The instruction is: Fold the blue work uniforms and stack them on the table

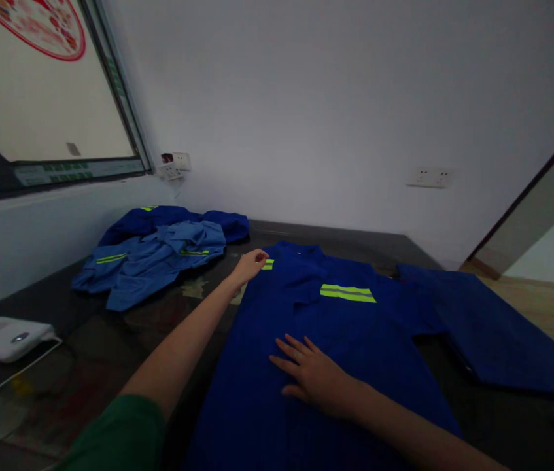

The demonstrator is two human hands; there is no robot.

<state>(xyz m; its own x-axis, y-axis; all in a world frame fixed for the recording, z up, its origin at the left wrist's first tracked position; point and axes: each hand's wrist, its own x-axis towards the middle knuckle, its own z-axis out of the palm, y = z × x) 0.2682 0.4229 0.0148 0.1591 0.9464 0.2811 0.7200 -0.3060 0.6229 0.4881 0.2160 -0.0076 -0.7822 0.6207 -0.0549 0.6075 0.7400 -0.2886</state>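
A dark blue short-sleeved work shirt (pixel 355 347) lies spread on the dark table, its collar toward the wall. A yellow-green reflective strip crosses its chest, and part of another strip shows at the left edge. My left hand (pixel 251 265) is at that edge near the shoulder, fingers pinched together on the cloth. Flat on the middle of the shirt rests my right hand (pixel 318 376), its fingers spread. The right sleeve stretches out sideways, while the left side looks straight, with no sleeve sticking out.
Crumpled blue work clothes (pixel 163 255) lie at the back left. To the right is a flat dark blue garment (pixel 497 327). A white device (pixel 6 338) with a cable sits at the left on the table (pixel 335 235). Wall sockets (pixel 430 177) are behind.
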